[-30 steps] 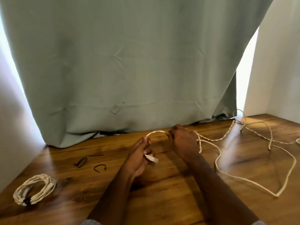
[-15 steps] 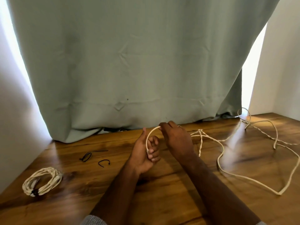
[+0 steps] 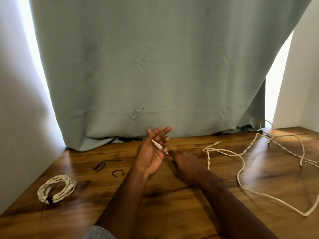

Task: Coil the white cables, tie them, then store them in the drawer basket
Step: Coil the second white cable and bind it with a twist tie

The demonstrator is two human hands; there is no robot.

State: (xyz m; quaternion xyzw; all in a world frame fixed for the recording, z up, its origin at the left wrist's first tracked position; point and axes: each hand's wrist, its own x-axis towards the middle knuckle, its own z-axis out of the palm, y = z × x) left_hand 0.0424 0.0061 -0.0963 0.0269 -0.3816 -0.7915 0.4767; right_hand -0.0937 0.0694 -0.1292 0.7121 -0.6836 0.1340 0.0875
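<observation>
The left hand is raised palm-up over the desk, fingers spread and mostly straight, with a white plug lying across them. The right hand sits low just beside it, blurred, its fingertip near the plug's lower end; whether it grips anything I cannot tell. A loose white cable sprawls over the right side of the desk, partly twisted on itself. At the left lies a coiled cable bound with a black tie. Two spare black ties rest between that coil and the hands. A green curtain hangs behind, its hem on the desk's far edge.
</observation>
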